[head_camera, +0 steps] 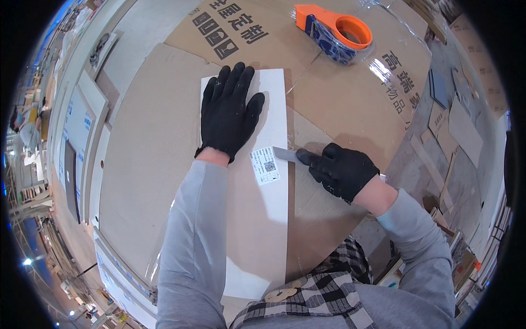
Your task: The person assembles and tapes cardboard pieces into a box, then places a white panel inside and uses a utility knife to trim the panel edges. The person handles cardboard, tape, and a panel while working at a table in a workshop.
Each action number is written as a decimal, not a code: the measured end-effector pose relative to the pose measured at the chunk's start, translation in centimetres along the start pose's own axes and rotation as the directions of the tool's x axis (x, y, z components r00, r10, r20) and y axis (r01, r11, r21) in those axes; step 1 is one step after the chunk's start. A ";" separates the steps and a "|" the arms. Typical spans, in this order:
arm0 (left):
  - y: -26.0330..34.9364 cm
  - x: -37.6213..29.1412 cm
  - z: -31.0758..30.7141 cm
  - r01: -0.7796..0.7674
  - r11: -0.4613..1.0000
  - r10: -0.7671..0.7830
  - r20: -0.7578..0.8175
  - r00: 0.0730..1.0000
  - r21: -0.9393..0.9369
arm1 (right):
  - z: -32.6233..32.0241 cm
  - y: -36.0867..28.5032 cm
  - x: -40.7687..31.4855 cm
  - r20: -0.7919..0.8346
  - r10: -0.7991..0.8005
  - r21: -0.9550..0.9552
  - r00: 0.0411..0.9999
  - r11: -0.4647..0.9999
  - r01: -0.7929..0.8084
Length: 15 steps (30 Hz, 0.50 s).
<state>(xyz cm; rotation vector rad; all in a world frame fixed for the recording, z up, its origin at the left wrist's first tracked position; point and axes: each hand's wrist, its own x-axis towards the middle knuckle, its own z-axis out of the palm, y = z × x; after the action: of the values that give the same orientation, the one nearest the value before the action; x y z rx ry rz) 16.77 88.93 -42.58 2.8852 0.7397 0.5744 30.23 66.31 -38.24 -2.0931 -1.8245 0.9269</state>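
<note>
A long white panel [257, 222] lies lengthwise on cardboard before me. My left hand [228, 111], in a black glove, rests palm down on its upper part, fingers somewhat spread, holding nothing. A white paper label [265, 166] with print and a square code sits on the panel below that hand. My right hand [344, 170], also black-gloved, grips a flat metal blade [286, 154], its handle hidden in the fist. The index finger lies along the blade. The blade's tip reaches over the panel's right edge to the label's upper right corner; whether it touches is unclear.
Printed brown cardboard [328, 98] covers the work surface. An orange tape dispenser [335, 31] with a tape roll lies at the back right. Stacked panels [84, 123] stand along the left. Board offcuts [464, 133] lie on the floor to the right. Another person [29, 125] is far left.
</note>
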 end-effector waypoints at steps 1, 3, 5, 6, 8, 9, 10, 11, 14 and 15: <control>-0.1 0.4 0.3 -0.006 0.999 0.006 -0.022 1.000 0.034 | 0.2 -0.1 0.1 0.000 0.017 -0.039 1.000 0.999 -0.017; -0.3 1.1 0.6 0.004 1.000 -0.004 -0.039 0.999 0.010 | 0.3 -0.3 0.3 0.001 0.027 -0.120 1.000 0.992 -0.026; -0.2 1.4 0.6 0.008 0.999 -0.010 -0.055 0.998 -0.034 | 0.4 -0.5 0.7 -0.104 0.059 -0.065 0.993 0.996 -0.066; -0.1 1.5 0.6 0.008 0.998 -0.012 -0.065 0.998 -0.062 | 0.4 -0.6 0.8 -0.127 0.089 -0.049 0.988 0.994 -0.095; 0.1 1.7 0.5 0.023 0.996 -0.031 -0.091 0.995 -0.088 | 0.4 -0.8 1.0 -0.088 0.120 0.032 0.989 0.993 -0.117; 0.2 1.7 0.5 0.038 0.995 -0.048 -0.103 0.993 -0.090 | 0.5 -0.9 1.1 -0.066 0.138 0.071 0.988 0.989 -0.133; 0.3 1.8 0.5 0.053 0.994 -0.064 -0.116 0.991 -0.093 | 0.6 -0.9 1.1 -0.065 0.119 -0.005 0.991 0.993 -0.120; 0.3 1.8 0.6 0.056 0.993 -0.070 -0.127 0.989 -0.105 | 0.7 -0.9 1.1 -0.063 0.099 -0.082 0.993 0.991 -0.104; 0.3 1.8 0.8 0.068 0.988 -0.089 -0.149 0.985 -0.141 | 1.0 -0.6 1.2 -0.091 0.089 -0.061 0.992 0.994 -0.095; 0.2 1.8 0.8 0.067 0.986 -0.091 -0.155 0.984 -0.151 | 0.9 -0.4 1.3 -0.118 0.117 -0.043 0.986 0.992 -0.123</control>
<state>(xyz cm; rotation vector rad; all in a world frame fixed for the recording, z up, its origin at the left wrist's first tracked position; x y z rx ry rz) 18.62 89.58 -42.69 2.6868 0.7944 0.8230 29.42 67.39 -39.16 -2.2578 -1.6984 0.7769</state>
